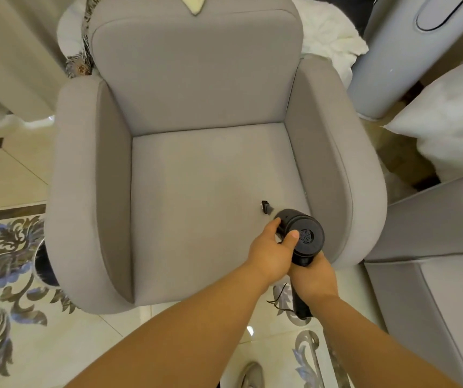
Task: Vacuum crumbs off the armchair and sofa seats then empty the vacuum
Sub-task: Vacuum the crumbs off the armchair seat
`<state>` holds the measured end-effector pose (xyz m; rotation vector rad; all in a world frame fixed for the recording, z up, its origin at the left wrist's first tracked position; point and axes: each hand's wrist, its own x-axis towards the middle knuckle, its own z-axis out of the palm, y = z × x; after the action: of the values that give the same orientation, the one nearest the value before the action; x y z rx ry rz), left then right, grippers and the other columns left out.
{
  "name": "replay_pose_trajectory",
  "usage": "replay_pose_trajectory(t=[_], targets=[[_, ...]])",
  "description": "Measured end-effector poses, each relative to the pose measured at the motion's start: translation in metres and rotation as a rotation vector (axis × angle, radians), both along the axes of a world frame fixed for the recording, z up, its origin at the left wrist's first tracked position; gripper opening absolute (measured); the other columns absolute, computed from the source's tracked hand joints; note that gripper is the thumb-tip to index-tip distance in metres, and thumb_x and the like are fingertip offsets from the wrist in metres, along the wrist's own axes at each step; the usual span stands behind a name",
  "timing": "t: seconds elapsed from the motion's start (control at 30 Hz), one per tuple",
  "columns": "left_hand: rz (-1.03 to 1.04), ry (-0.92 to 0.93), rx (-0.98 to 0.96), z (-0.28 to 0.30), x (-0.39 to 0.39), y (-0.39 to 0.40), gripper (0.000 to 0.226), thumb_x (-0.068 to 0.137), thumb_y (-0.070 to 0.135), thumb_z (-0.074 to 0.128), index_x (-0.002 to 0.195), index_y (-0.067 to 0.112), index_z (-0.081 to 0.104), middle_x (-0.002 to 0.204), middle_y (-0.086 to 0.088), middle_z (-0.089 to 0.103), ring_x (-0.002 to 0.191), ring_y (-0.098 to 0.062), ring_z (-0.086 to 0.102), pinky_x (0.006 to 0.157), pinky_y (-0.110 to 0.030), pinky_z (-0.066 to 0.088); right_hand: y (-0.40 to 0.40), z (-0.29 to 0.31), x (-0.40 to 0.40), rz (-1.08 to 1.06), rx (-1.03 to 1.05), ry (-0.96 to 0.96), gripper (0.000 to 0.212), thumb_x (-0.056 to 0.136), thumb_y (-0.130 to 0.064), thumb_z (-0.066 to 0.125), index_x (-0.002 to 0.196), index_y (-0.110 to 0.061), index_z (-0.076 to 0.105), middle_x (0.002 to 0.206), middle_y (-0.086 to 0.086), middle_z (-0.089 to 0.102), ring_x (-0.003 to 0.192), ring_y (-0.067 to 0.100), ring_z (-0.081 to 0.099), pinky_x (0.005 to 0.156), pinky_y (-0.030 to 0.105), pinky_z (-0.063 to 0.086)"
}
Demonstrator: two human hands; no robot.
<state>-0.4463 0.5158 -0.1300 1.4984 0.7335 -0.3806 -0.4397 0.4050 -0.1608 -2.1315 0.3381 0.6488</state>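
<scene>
A grey fabric armchair [205, 175] fills the middle of the head view, its seat seen from above. Over the seat's front right corner I hold a black handheld vacuum [304, 236], its round vented rear end facing the camera. Its nozzle tip [266, 207] points down onto the seat. My right hand [313, 275] grips the handle below the body. My left hand [271, 250] curls round the body's left side, thumb lying on the rear cap. No crumbs are visible on the seat.
A grey sofa [432, 247] stands at the right with a white cushion [446, 127] on it. A tall grey appliance [401, 51] stands behind the chair's right arm. Curtains [9, 51] hang at the left. Patterned tile floor [9, 275] lies below, and a shoe [250, 373] shows at the bottom.
</scene>
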Motion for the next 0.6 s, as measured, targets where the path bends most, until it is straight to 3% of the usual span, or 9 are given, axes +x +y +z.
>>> replay_pose_trajectory(t=[0.1,0.23,0.4,0.6], targets=[[0.005,-0.015,0.018,0.002,0.005,-0.002,0.057,0.095,0.037,0.051,0.147,0.024,0.03,0.147,0.0,0.042,0.133,-0.018,0.042,0.107,-0.028,0.032,0.001,-0.001,0.002,-0.023,0.017,-0.008,0.029,0.081,-0.013,0.069,0.103,-0.028,0.056,0.08,-0.007,0.066,0.074,0.014,0.061,0.057,0.027,0.041],[0.088,-0.007,0.124,0.003,-0.003,0.023,0.058,0.095,0.038,0.05,0.147,0.023,0.03,0.146,-0.001,0.041,0.13,-0.019,0.045,0.109,-0.031,0.035,0.033,-0.007,0.0,0.053,0.068,0.036,0.024,0.083,-0.016,0.068,0.104,-0.024,0.061,0.081,-0.006,0.067,0.075,0.013,0.061,0.058,0.024,0.042],[0.249,0.016,0.253,-0.002,-0.02,0.088,0.056,0.096,0.035,0.049,0.146,0.019,0.033,0.144,-0.005,0.044,0.128,-0.022,0.046,0.109,-0.037,0.037,0.109,-0.014,-0.001,0.224,0.153,0.091,0.033,0.082,-0.024,0.069,0.111,-0.034,0.057,0.09,-0.011,0.064,0.086,0.015,0.061,0.066,0.024,0.043],[0.373,0.02,0.307,-0.006,-0.029,0.135,0.054,0.095,0.036,0.05,0.144,0.016,0.037,0.139,-0.007,0.048,0.126,-0.021,0.048,0.108,-0.039,0.038,0.162,-0.015,0.001,0.335,0.174,0.114,0.031,0.08,-0.026,0.07,0.104,-0.039,0.056,0.08,-0.022,0.06,0.074,-0.003,0.055,0.059,0.015,0.04]])
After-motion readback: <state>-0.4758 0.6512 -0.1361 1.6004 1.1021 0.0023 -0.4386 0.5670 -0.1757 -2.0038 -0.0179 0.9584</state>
